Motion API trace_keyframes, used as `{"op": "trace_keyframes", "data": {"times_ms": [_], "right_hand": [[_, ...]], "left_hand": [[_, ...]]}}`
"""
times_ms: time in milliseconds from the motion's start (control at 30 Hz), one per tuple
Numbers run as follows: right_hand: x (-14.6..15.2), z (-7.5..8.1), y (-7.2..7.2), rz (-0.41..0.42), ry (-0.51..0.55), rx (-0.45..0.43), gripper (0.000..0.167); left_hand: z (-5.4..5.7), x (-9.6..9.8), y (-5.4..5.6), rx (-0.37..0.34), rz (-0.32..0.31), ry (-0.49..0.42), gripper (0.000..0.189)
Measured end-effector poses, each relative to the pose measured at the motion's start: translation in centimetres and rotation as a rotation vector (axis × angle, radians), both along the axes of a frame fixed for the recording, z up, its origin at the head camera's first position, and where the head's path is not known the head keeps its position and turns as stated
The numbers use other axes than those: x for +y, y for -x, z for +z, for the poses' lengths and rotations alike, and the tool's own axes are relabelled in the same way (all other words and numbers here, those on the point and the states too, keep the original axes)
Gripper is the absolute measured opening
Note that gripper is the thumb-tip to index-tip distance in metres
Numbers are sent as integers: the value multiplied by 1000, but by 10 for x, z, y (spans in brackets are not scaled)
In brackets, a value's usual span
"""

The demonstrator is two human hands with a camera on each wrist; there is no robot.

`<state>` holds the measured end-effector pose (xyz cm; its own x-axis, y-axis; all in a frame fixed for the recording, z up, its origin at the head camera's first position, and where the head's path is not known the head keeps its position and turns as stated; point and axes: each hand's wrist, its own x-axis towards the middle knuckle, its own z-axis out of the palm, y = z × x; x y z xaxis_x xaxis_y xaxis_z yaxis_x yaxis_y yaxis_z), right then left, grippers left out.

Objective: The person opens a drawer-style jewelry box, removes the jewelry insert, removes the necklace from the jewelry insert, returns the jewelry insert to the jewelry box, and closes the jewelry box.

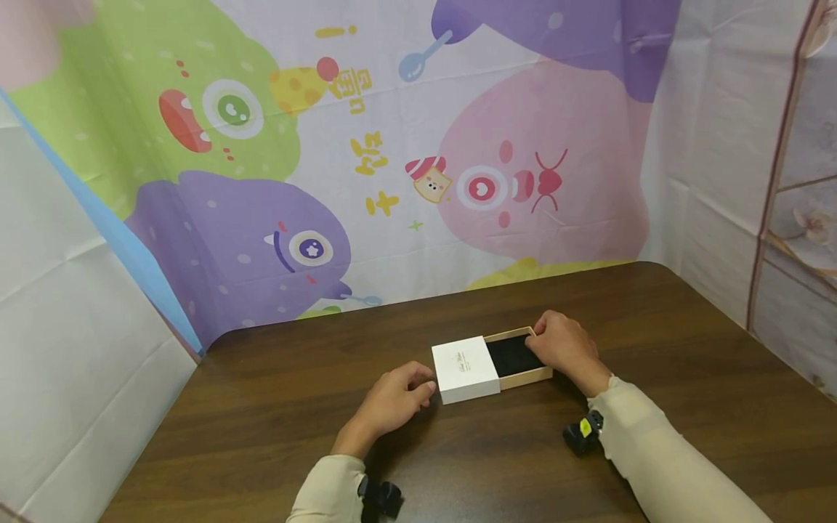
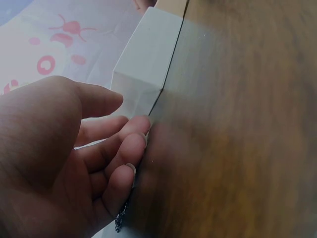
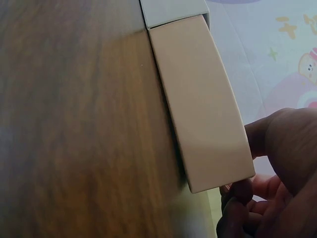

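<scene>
A white sliding box has its printed sleeve [image 1: 466, 367] on the left, and its tan drawer [image 3: 198, 109] is partly out to the right. Black padding [image 1: 515, 356] lies inside the drawer. My right hand [image 1: 565, 345] pinches the drawer's far right end, thumb at the inner side and fingers outside. Close to the sleeve's left end is my left hand [image 1: 395, 398], its fingers loosely bent and the thumb apart from them. A small dark chain-like thing [image 2: 119, 218] shows below the little finger in the left wrist view; I cannot tell whether the hand touches it.
The box lies on a dark brown wooden table [image 1: 261, 436]. A cartoon-printed cloth [image 1: 386, 240] hangs behind the table's far edge, with pale cloth panels at both sides. Black wrist cameras are strapped over both sleeves.
</scene>
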<state>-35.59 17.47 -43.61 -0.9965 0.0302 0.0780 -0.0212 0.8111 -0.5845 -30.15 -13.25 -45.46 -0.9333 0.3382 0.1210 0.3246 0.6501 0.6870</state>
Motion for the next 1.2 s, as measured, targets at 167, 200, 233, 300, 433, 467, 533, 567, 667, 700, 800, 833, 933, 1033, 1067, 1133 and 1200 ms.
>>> {"op": "trace_keyframes", "data": {"times_ms": [167, 200, 233, 300, 433, 467, 533, 567, 667, 700, 800, 833, 933, 1033, 1067, 1133, 1200], "right_hand": [[0, 1, 0, -4, 6, 13, 22], [0, 1, 0, -6, 7, 15, 22], [-1, 1, 0, -8, 7, 18, 22], [-1, 2, 0, -9, 8, 24, 22], [-1, 1, -1, -3, 4, 22, 22], [-1, 0, -1, -1, 5, 22, 22], [0, 0, -1, 4, 5, 23, 21], [0, 0, -1, 4, 7, 24, 21], [1, -1, 0, 7, 15, 27, 20], [1, 0, 1, 9, 16, 27, 20], [1, -1, 1, 14, 19, 20, 20], [1, -1, 1, 16, 20, 19, 20], [0, -1, 1, 22, 26, 15, 20], [-2, -1, 0, 30, 29, 18, 20], [-2, 0, 0, 34, 29, 19, 20], [-3, -1, 0, 41, 27, 24, 20], [-4, 0, 0, 50, 28, 26, 20]], "left_hand": [[0, 0, 0, -10, -7, -10, 26], [0, 0, 0, -11, -6, -9, 27], [0, 0, 0, -11, -8, -9, 28], [0, 0, 1, -8, -9, -6, 29], [0, -1, -1, -2, -7, 11, 29], [0, -1, -1, -4, -6, 15, 30], [0, -1, -1, -6, -3, 20, 30], [0, -1, -1, -7, -2, 16, 30], [0, -1, -1, -9, 5, 1, 29], [1, -1, -1, -9, 7, -4, 29], [1, 0, -1, -17, 14, -6, 32], [1, 1, -1, -19, 13, -4, 34], [2, 1, -1, -19, 11, 5, 36], [1, 1, -1, -17, 8, 9, 37], [1, 1, -1, -16, 9, 11, 37], [1, 1, -1, -18, 7, 10, 37], [1, 1, 0, -21, 5, 11, 37]]}}
